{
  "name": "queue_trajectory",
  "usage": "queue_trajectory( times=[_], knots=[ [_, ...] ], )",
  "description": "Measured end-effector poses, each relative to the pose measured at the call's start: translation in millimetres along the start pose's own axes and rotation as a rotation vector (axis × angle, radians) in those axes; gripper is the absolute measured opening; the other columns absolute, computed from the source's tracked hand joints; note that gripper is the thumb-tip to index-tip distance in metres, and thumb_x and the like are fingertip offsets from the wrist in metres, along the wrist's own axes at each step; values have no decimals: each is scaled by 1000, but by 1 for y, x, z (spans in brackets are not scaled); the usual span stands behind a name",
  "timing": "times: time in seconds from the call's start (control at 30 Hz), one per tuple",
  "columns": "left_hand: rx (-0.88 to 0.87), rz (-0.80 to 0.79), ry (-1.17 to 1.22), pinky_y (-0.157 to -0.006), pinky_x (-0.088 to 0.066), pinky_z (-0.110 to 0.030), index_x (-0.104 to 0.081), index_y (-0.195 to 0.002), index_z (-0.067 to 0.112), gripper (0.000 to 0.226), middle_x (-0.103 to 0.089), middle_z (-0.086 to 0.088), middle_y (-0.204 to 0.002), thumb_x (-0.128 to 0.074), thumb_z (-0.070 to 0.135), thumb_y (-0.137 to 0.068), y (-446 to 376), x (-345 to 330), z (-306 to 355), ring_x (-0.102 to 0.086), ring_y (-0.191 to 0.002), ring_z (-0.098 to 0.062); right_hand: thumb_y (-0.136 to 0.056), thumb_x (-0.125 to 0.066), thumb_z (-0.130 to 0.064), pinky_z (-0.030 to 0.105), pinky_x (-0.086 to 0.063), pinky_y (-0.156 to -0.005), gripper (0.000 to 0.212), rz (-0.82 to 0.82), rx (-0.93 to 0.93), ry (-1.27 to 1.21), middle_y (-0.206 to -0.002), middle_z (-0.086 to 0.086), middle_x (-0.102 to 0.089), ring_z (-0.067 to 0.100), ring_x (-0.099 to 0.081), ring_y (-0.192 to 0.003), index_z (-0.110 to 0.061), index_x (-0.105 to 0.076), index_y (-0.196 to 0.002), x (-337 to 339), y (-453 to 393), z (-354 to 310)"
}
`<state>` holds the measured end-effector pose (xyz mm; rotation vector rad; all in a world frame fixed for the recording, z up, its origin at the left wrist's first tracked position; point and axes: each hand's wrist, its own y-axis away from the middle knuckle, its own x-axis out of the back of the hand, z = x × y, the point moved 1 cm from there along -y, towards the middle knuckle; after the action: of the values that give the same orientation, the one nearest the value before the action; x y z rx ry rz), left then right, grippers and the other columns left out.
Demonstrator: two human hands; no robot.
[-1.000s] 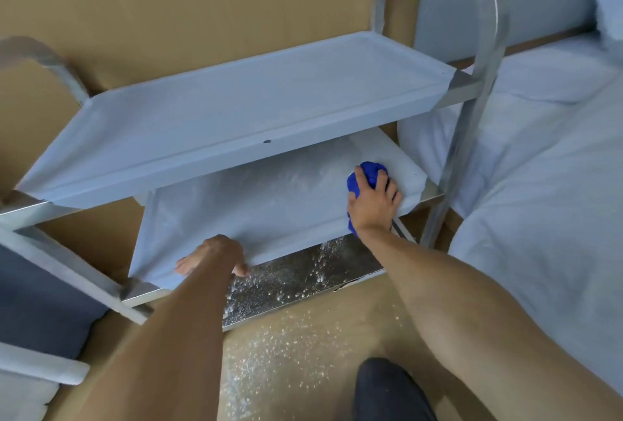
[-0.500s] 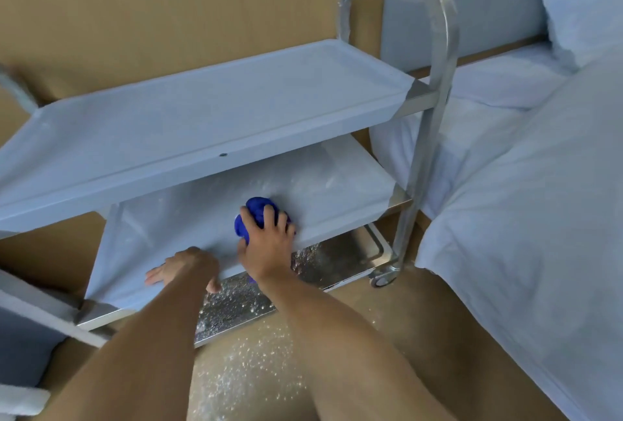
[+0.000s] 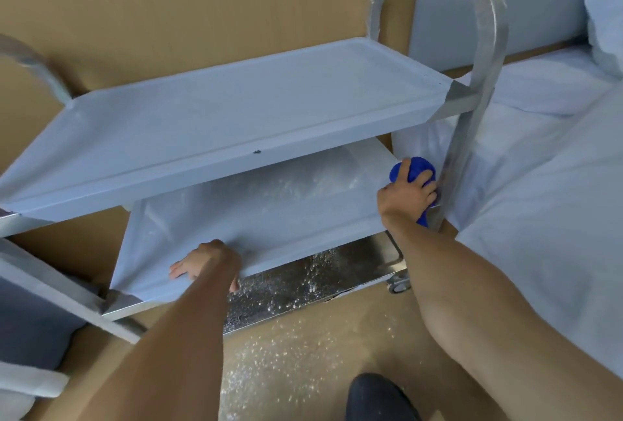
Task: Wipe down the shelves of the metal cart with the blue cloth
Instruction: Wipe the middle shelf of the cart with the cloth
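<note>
The metal cart (image 3: 468, 137) has three shelves; the top shelf (image 3: 236, 117) and the middle shelf (image 3: 269, 215) are covered in pale film, and the bottom shelf (image 3: 320, 272) is bare metal speckled with white powder. My right hand (image 3: 409, 196) grips the bunched blue cloth (image 3: 416, 169) at the right end of the middle shelf, against the cart's right upright. My left hand (image 3: 205, 263) rests on the front edge of the middle shelf near its left end, fingers spread over the film and thumb under the rim.
A bed with white sheets (image 3: 553, 218) and a pillow (image 3: 603, 9) lies close on the right of the cart. White powder is scattered on the brown floor (image 3: 286, 363) in front. A wheel (image 3: 399, 284) shows at the cart's lower right. A brown wall stands behind.
My right hand has swept the blue cloth from the front middle of the middle shelf to its right end by the upright. My left hand stays on the front edge.
</note>
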<state>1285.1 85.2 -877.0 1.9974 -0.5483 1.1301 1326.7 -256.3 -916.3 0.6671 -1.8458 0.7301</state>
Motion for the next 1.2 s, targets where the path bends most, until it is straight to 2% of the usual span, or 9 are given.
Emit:
queue_trajectory(
  times=[0.07,0.27,0.4,0.57,0.73,0.8,0.9,1.1,1.2],
  knots=[
    [-1,0,-19,-102,-39,-62,-55,-132,6,89,-60,-20,-129,-96,25,-55,-1,-1,1,-46,-128,-49,-92,-48,-36,56,-29,-108,73,-17,22,-19,-152,31,-20,52,-30,-130,-21,-15,-155,-2,20,-33],
    [-25,57,40,-102,-42,-55,-60,-126,10,87,-62,-19,-126,-98,28,-49,-7,-6,-10,-52,-124,-43,-79,-56,-34,52,-36,-96,69,-205,552,-280,-136,25,-42,45,-41,-116,-27,-38,-145,-18,176,-183],
    [-48,98,106,-99,-47,-45,-67,-111,17,74,-68,-8,-108,-97,30,-45,-3,-9,-23,-59,-113,-32,-81,-59,-28,48,-38,-95,68,-315,788,-283,-136,15,-42,39,-42,-114,-33,-37,-145,-14,208,-195],
    [-61,135,147,-97,-49,-43,-67,-114,15,75,-68,-9,-107,-96,33,-47,12,-6,-23,-62,-110,-31,-82,-61,-38,42,-38,-87,70,-141,578,-184,-138,16,-44,36,-48,-110,-36,-35,-146,-12,125,-116],
    [-48,143,157,-95,-50,-44,-69,-105,15,70,-68,-9,-99,-97,31,-43,9,-9,-18,-62,-104,-32,-97,-49,-38,57,-27,-113,69,7,131,-111,-156,26,-18,48,-22,-141,-30,-14,-155,-1,-1,10],
    [-43,141,158,-94,-50,-44,-70,-103,15,69,-68,-10,-99,-97,29,-42,8,-9,-16,-62,-105,-33,-100,-45,-37,59,-23,-114,69,-13,78,-110,-159,28,-9,48,-13,-145,-26,-9,-157,-2,-13,22],
    [-16,149,193,-94,-48,-44,-72,-101,15,68,-70,-11,-99,-99,26,-40,3,-11,-15,-60,-106,-35,-97,-43,-38,58,-25,-112,70,24,12,-93,-156,29,-14,51,-22,-139,-23,-9,-157,-5,2,7],
    [-30,154,236,-90,-49,-39,-72,-95,15,62,-69,-9,-89,-99,29,-41,9,-14,-18,-58,-102,-34,-88,-44,-40,51,-38,-100,68,-67,318,-121,-142,27,-39,46,-41,-121,-24,-29,-152,-4,113,-76],
    [-97,224,321,-83,-52,-32,-70,-98,12,50,-69,-11,-96,-90,31,-57,17,-21,-38,-60,-101,-30,-83,-51,-38,48,-40,-97,68,-157,552,-165,-137,21,-45,43,-45,-115,-26,-38,-149,-7,156,-114]
  ],
)
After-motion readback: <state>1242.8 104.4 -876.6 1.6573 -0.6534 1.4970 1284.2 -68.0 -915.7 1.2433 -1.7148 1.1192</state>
